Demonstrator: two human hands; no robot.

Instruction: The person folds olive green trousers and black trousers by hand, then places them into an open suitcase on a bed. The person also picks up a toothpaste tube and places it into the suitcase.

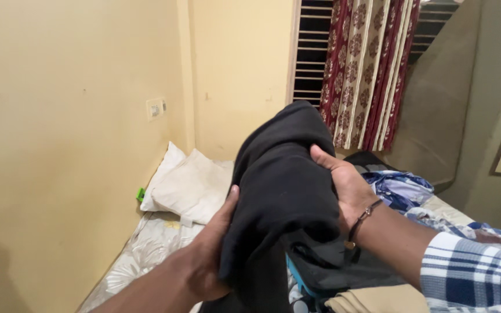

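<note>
Head view. We see a black garment [282,191] held up in front of us, bunched into a thick fold between the two hands. Our left hand [207,255] grips the garment's left edge from below, fingers closed into the cloth and partly hidden by it. Our right hand [343,185] clasps the right side, thumb pressed on the front of the fabric and fingers wrapped behind; a thin dark bracelet [362,219] circles its wrist, and a blue-and-white checked sleeve [474,272] covers the forearm. Below both hands lies a bed [146,249] with a pale floral sheet. Beyond the left hand, two white pillows [189,185] rest against the yellow wall [59,145]. Beyond the right hand we see a crumpled blue-and-white cloth [401,191], and above it a red patterned curtain [369,69]. Beneath the garment, near the right wrist, lie further folded clothes [372,300].
</note>
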